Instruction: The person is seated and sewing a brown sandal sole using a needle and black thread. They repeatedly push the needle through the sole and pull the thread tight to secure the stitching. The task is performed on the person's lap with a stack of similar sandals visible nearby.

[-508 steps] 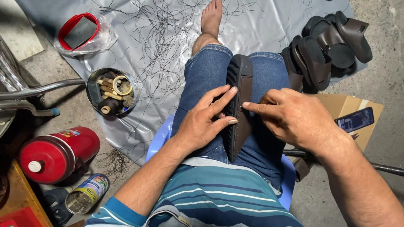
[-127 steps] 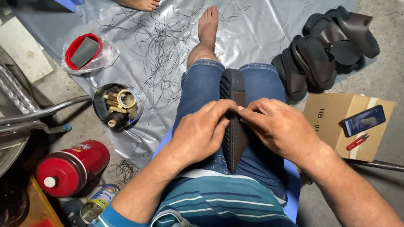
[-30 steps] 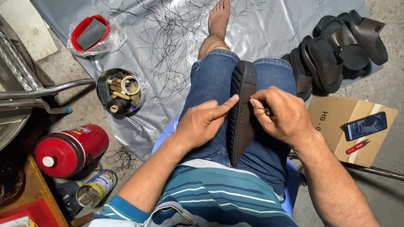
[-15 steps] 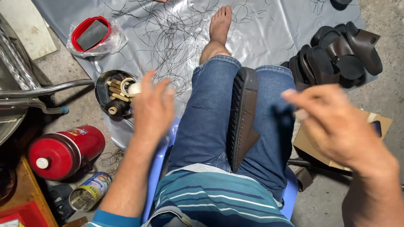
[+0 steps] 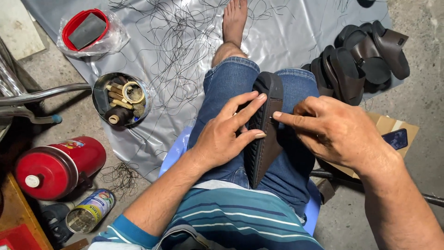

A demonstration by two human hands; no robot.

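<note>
A dark brown sandal sole (image 5: 264, 127) stands on edge between the person's thighs, clamped there by the blue jeans (image 5: 222, 106), its toe end pointing away from the body and its heel end near the striped shirt (image 5: 240, 222). The left hand (image 5: 222, 136) lies against the sole's left side, fingers spread and extended, the index and middle fingertips resting on the sole's upper edge; it presses flat rather than closing around anything. The right hand (image 5: 333, 132) sits just right of the sole with its fingers curled together and the index finger stretched out, its tip touching the sole's edge; whether it pinches something small there cannot be told.

Right of the sole and farther out, a heap of dark sandals (image 5: 360, 65) lies at the edge of a grey plastic sheet (image 5: 296, 32). Nearer, behind the right hand, a brown cardboard box (image 5: 386, 127) carries a dark phone (image 5: 397, 138). Beyond the sole, the person's bare foot (image 5: 235, 16) rests on the sheet among loose black threads (image 5: 175, 41). Left of the sole stand a round tin of thread spools (image 5: 121, 98), a red canister (image 5: 58, 164) lying on its side, and a small open can (image 5: 90, 210). Farthest left and away, a red-rimmed container (image 5: 85, 30) sits in clear plastic.
</note>
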